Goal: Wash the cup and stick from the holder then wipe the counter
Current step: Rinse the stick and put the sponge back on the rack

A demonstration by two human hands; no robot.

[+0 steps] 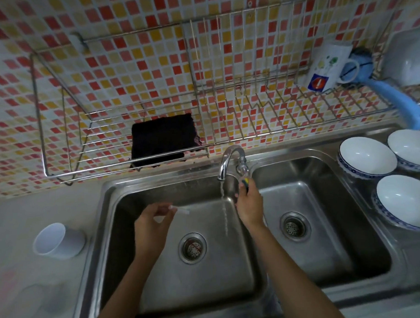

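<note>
Two bare arms reach up from the bottom of the frame over the big steel sink. Water runs from the tap in the middle down into the sink's left side. The white cup lies on its side on the counter at the lower left, well away from the water.

The job now looks like rinsing the stick. To do it well, move the stick into the stream and keep the pinch tight so it cannot slip down the drain. Turn it too, so every side gets wet.

The left hand is to the left of the stream. It pinches the thin pale stick between thumb and fingertips. The stick's free end points toward the water but is not in it yet.

The right hand is up just right of the stream, under the tap's knob. Its fingers are bunched on a small yellow and dark thing. I cannot tell what it is.
</note>
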